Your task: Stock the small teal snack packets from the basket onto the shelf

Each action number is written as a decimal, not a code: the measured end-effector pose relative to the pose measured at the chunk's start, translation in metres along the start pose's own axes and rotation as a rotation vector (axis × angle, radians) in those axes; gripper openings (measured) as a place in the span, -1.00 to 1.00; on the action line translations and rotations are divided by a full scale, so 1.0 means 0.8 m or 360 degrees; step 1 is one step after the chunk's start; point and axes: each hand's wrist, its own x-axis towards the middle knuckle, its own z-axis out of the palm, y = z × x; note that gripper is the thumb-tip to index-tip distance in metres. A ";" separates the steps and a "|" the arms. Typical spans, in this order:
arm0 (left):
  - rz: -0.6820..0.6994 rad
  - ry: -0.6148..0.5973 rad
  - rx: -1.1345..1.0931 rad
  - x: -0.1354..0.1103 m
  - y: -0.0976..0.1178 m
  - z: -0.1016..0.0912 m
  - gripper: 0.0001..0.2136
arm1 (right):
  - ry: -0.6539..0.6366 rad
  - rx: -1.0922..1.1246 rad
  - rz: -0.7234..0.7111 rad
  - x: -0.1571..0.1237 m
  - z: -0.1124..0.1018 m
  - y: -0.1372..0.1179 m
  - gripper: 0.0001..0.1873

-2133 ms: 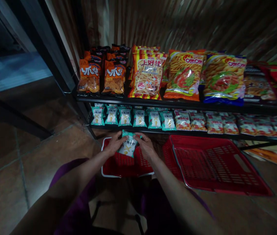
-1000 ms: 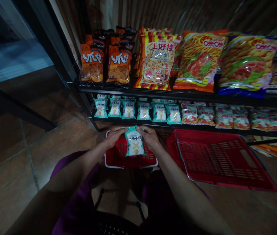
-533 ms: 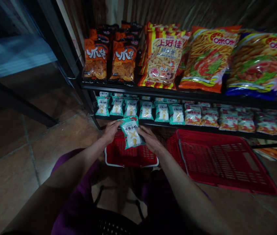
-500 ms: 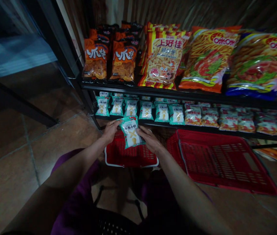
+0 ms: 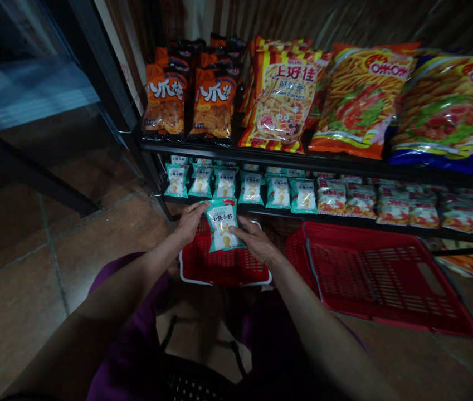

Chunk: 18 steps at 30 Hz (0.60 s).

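Between my two hands is a small teal-and-white snack bag (image 5: 222, 225), its printed front facing me. My left hand (image 5: 190, 224) pinches its upper left corner. On the other side, my right hand (image 5: 254, 239) grips the right edge, with the thumb lying on the front. Below the bag sits a small red basket (image 5: 196, 266) with a white handle. Just beyond my hands, matching teal bags (image 5: 225, 181) stand in a row on the lower shelf. The fingers behind the bag are hidden.
A larger red basket (image 5: 386, 278) lies on the floor to the right. Orange-and-black bags (image 5: 165, 103), a prawn cracker bag (image 5: 284, 103) and bigger snack bags (image 5: 361, 100) fill the upper shelf (image 5: 219, 146). Red-and-white packets (image 5: 331, 196) stand lower right. A black shelf post (image 5: 111, 72) rises at the left.
The bag has turned slightly more upright between my hands. My right thumb has slid a little further left and lower across its front.
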 end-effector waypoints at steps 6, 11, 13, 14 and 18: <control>-0.0042 -0.0028 -0.0022 0.005 -0.005 -0.004 -0.66 | 0.0039 -0.0025 -0.0045 0.001 0.002 0.000 -0.50; -0.0072 -0.0080 0.0085 0.005 -0.006 -0.007 -0.65 | 0.0130 -0.0039 -0.0046 0.002 0.000 0.003 -0.54; -0.0112 -0.0163 0.0111 0.002 -0.006 -0.007 -0.64 | 0.0162 -0.0018 -0.0045 0.003 -0.001 0.003 -0.54; -0.0128 -0.0221 0.0115 -0.001 -0.006 -0.007 -0.64 | 0.0190 0.0006 -0.0037 0.003 -0.002 0.002 -0.54; -0.0266 -0.0401 0.0168 -0.013 -0.006 -0.005 -0.65 | 0.0329 0.0151 0.0028 0.004 -0.002 0.000 -0.52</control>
